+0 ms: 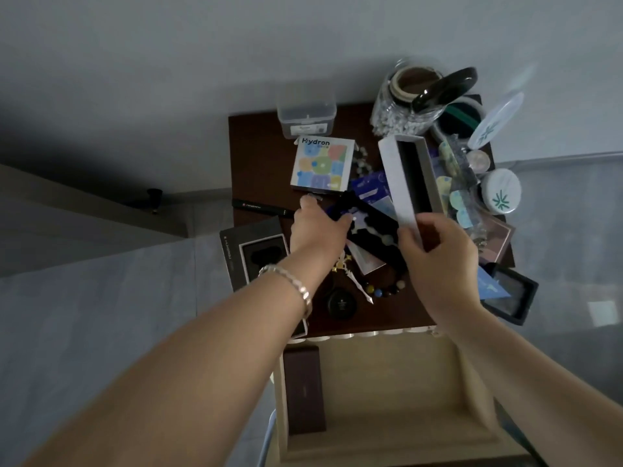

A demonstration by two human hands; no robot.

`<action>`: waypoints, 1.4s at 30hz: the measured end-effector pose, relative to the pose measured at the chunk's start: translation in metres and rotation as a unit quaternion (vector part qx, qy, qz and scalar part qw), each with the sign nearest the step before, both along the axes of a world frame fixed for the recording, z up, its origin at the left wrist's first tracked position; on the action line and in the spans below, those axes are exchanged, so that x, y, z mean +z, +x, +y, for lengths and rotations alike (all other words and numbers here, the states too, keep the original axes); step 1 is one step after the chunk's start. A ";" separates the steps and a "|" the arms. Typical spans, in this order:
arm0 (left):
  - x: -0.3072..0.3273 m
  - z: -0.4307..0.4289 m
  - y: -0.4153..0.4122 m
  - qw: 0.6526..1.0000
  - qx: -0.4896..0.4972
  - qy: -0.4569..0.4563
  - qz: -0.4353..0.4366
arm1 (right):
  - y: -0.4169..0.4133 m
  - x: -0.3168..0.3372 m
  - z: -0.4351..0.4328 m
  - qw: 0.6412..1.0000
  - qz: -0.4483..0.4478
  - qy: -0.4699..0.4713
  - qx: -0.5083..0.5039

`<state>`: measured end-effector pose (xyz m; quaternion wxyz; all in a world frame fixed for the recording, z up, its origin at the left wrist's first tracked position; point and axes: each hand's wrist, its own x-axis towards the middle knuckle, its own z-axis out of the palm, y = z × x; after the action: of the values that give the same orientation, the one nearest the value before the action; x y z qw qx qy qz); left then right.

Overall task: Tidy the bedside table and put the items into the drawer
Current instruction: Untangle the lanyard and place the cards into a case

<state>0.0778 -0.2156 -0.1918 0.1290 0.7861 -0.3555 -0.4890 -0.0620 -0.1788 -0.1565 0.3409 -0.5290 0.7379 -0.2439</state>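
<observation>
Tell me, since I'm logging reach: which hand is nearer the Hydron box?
Left. The left hand lies just below the Hydron box in view; the right hand is farther right, gripping a long white box.

Drawer (387, 382) open; tabletop (256, 156) crowded.

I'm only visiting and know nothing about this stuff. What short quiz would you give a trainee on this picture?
1. True or false: the drawer is open.
2. What does the right hand hold? A) a jar B) the long white box C) a pen
3. Fill in: the colourful box reads ____.
Key: 1 true; 2 B; 3 Hydron.
</observation>
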 end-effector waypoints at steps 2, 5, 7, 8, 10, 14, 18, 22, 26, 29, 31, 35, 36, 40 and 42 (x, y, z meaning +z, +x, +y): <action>-0.006 -0.012 -0.006 0.999 0.022 0.029 -0.006 | -0.002 0.000 -0.002 1.000 -0.022 0.016 -0.007; -0.005 -0.012 -0.008 0.999 0.047 0.014 0.000 | -0.003 -0.002 -0.004 1.000 -0.023 0.016 0.004; 0.002 -0.004 -0.004 0.990 0.121 -0.024 0.073 | -0.001 -0.002 -0.004 1.000 -0.016 0.007 0.014; 0.009 0.001 0.000 0.980 0.162 -0.042 0.108 | 0.000 -0.002 -0.003 1.000 -0.007 0.004 0.021; 0.024 0.012 0.017 0.972 0.190 -0.091 0.108 | 0.003 -0.005 -0.001 0.998 0.023 0.007 0.050; 0.042 0.038 0.055 0.973 0.169 -0.157 0.022 | 0.010 -0.020 0.001 0.972 0.133 0.105 0.163; 0.041 0.058 0.077 0.976 0.166 -0.137 0.038 | 0.029 -0.014 0.012 0.965 0.169 0.075 0.185; 0.039 0.071 0.083 0.976 0.156 -0.132 0.069 | 0.064 0.012 0.025 0.959 -0.187 0.171 0.128; 0.030 0.083 0.093 0.976 0.146 -0.158 0.020 | 0.084 -0.006 0.038 0.945 -0.203 0.228 0.122; 0.016 0.099 0.104 0.983 0.144 -0.108 -0.031 | 0.089 -0.020 0.041 0.964 -0.165 0.199 0.067; 0.005 0.110 0.106 0.988 0.144 -0.048 -0.026 | 0.097 -0.027 0.041 0.974 -0.121 0.179 0.074; -0.010 0.123 0.102 0.992 0.122 -0.028 0.003 | 0.118 -0.040 0.042 0.986 -0.019 0.125 0.105; -0.012 0.124 0.100 0.991 0.126 -0.032 0.007 | 0.123 -0.042 0.042 0.986 0.011 0.116 0.118; -0.014 0.127 0.096 0.988 0.147 -0.043 0.023 | 0.127 -0.047 0.044 0.981 0.097 0.086 0.146; -0.014 0.129 0.096 0.985 0.162 -0.038 0.042 | 0.127 -0.049 0.049 0.983 0.088 0.062 0.150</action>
<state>0.1733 -0.0868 -0.2054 0.2511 0.8065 -0.2365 -0.4801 0.0648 -0.1298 -0.2052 0.3394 -0.6306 0.6913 -0.0966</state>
